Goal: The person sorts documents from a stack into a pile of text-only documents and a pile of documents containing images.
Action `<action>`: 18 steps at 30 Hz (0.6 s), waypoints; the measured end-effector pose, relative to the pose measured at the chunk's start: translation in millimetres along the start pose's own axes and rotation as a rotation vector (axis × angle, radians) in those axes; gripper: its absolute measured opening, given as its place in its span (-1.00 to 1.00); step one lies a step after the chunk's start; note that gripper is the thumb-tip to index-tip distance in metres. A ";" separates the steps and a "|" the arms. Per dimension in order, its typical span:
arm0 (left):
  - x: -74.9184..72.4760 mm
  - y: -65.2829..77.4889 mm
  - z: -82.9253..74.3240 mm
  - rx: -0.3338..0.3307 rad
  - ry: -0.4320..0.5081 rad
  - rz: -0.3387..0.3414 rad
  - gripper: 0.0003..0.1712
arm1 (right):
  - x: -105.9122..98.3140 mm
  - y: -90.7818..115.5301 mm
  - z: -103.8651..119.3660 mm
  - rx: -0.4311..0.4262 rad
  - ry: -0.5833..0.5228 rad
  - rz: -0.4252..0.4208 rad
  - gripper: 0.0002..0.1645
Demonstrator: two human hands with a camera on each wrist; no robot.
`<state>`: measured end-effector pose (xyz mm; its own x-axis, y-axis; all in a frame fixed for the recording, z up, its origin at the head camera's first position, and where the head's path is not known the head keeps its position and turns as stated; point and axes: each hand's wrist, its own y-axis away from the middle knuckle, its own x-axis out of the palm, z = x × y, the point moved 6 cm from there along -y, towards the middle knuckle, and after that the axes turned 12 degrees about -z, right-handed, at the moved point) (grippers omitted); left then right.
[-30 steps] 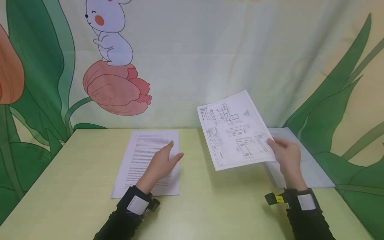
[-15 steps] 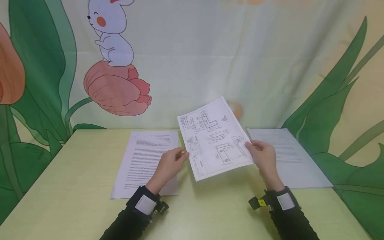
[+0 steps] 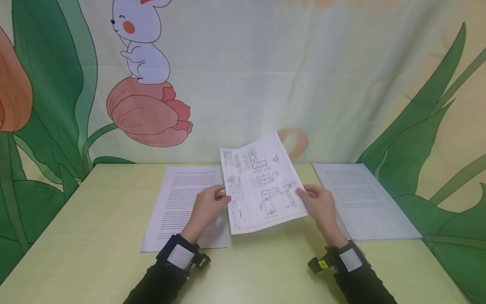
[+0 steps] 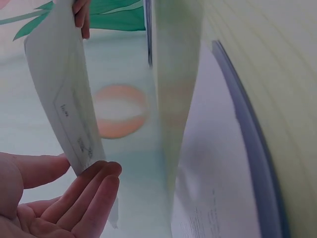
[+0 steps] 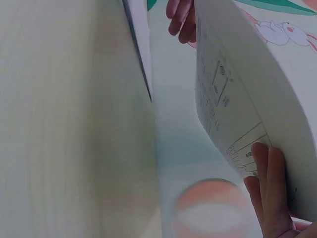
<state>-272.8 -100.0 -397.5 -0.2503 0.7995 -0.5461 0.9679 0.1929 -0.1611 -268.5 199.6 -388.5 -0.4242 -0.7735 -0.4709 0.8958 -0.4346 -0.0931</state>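
Note:
A white sheet with technical drawings (image 3: 262, 179) is held up above the table, tilted toward me, between both hands. My left hand (image 3: 206, 207) pinches its left edge; in the left wrist view the thumb (image 4: 42, 170) lies on one face and the fingers (image 4: 96, 198) behind the other. The opposite edge is gripped by my right hand (image 3: 320, 211), thumb on the front. Seen from the right wrist, the fingers (image 5: 272, 183) lie against the back of the drawing sheet (image 5: 237, 94), which also bears printed lines. Whether it is one sheet or several, I cannot tell.
On the table (image 3: 87, 219), a stack of text pages (image 3: 182, 219) lies at the left, partly under my left hand. Another stack of printed pages (image 3: 379, 215) lies at the right. Behind the table hangs a cloth (image 3: 235, 84) with a rabbit and flowers.
The drawing sheet has moved left and down with my right hand, away from the right stack. My left hand, earlier free with spread fingers, has taken hold of its left edge.

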 end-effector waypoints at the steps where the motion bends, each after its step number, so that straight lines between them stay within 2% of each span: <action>1: 0.0 -0.2 1.5 -0.009 -0.013 0.010 -0.50 | 2.6 0.5 -1.6 -0.003 0.009 0.013 -0.55; 8: 5.5 -4.3 14.8 -0.049 -0.074 0.078 -0.50 | 19.4 6.0 -16.4 0.002 0.097 0.135 -0.56; 18: 10.4 -5.0 19.8 -0.016 -0.113 0.108 -0.47 | 25.9 10.0 -25.1 0.024 0.197 0.202 -0.55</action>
<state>-280.7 -103.9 -418.6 -0.1444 0.7471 -0.6489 0.9894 0.1190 -0.0832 -267.1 186.8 -423.7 -0.2013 -0.7421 -0.6394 0.9553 -0.2930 0.0393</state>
